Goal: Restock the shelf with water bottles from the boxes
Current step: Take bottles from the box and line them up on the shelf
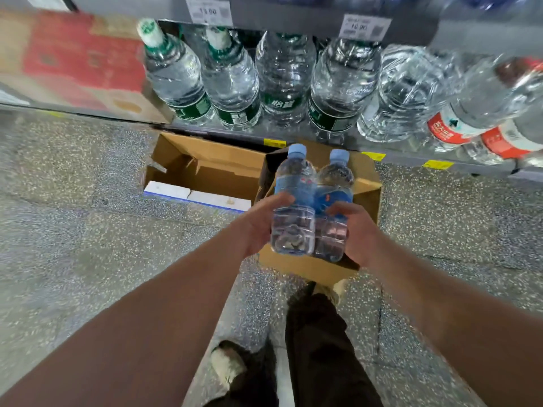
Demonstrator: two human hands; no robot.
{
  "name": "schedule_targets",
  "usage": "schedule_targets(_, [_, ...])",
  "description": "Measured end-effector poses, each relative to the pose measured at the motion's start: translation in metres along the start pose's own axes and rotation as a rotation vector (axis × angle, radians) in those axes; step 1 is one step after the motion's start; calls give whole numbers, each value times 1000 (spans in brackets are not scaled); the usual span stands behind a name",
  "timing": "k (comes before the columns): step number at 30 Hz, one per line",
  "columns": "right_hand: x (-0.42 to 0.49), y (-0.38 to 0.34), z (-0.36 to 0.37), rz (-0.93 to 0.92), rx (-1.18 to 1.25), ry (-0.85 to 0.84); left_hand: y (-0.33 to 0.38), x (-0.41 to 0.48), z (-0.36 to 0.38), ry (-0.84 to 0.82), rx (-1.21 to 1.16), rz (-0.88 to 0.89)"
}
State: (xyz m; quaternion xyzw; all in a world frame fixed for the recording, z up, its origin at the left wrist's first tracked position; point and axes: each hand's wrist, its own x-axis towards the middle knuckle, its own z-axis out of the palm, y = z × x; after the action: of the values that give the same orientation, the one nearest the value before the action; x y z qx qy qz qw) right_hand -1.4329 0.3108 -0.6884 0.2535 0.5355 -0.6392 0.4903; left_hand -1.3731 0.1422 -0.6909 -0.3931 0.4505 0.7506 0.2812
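Bottles [293, 207] — gripped side by side — hide much of nearer box [367, 201].

head-worn view, looking down, hands close

Two small clear water bottles with blue caps and labels, the left bottle [293, 201] and right bottle [335, 195], are held upright, touching, above an open cardboard box [365, 198] before the shelf [405, 160].
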Motion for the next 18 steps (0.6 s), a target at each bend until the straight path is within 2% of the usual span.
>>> schedule_targets(2, [-25, -7, 14, -63, -46, -6, 11, -30, -2, -30, 19, 40])
schedule_targets(8, [-98, -27, 81, -268, -168, -23, 45, -126, -3, 37, 136, 227])
schedule_targets(12, [-162, -46, 125, -303, -147, -123, 72, -196, -12, 66, 116, 347])
schedule_targets(15, [-207, -60, 156, -435, -184, -90, 94, -245, -19, 64, 94, 447])
schedule_targets(18, [-253, -74, 191, -552, -245, -132, 113, -304, -21, 97, 98, 610])
